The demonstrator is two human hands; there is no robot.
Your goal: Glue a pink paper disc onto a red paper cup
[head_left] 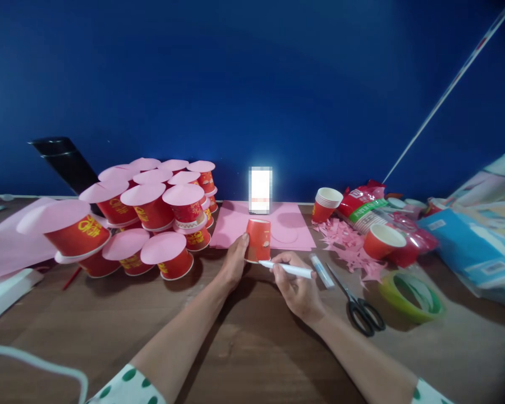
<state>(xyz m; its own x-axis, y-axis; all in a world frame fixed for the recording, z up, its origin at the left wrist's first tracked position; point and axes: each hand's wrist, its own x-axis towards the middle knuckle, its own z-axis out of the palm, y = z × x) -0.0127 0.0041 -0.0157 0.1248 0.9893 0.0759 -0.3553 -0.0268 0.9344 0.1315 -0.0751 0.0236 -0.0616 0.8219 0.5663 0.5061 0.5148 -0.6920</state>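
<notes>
A red paper cup (259, 238) with small yellow print stands in front of me, its wider rim toward the table. My left hand (236, 261) is closed around its left side. In my right hand (297, 286) is a white marker (291, 270), gripped like a pen, its tip at the lower edge of the cup. Just behind the cup lie pink paper sheets (227, 224), one with a faint round outline. A glue stick (322, 271) and black-handled scissors (359, 307) rest to the right of my right hand.
At left, red cups topped with pink paper discs (164, 248) stand in stacks. Pink paper scraps (345, 247), nested cups (326, 205), a lying cup (384, 242), a tape roll (412, 296) and blue packages (467, 247) are at right. A blurred bright screen (260, 189) stands behind.
</notes>
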